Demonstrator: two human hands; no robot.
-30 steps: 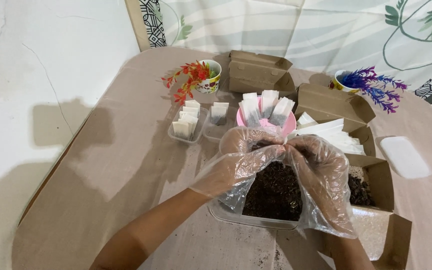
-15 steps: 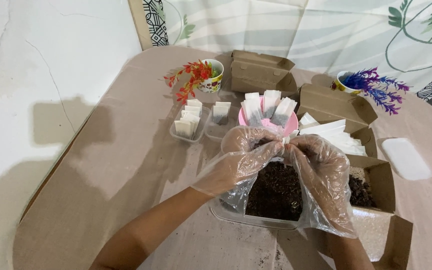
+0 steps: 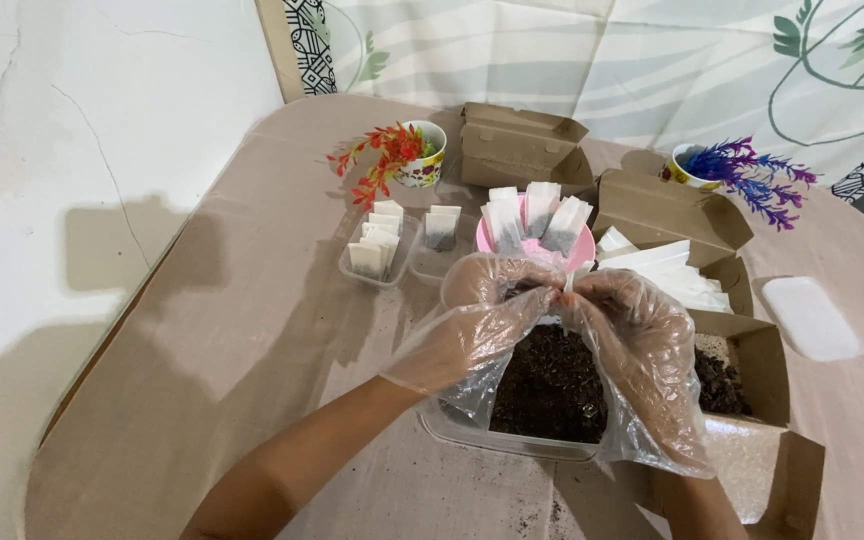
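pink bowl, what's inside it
The pink bowl holds upright white paper sachets showing dark fill. Its front and bottom are hidden behind the gloved left hand and right hand.

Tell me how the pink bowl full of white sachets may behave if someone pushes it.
The pink bowl looks like light plastic, so it would probably slide easily on the smooth tablecloth. The white sachets stand tall and loose above its rim, so they may lean or spill out. They seem thin and floppy.

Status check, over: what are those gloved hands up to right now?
Left hand and right hand, both gloved, pinching a small white sachet. Held above clear tub of dark loose material. Nothing between hands and tub.
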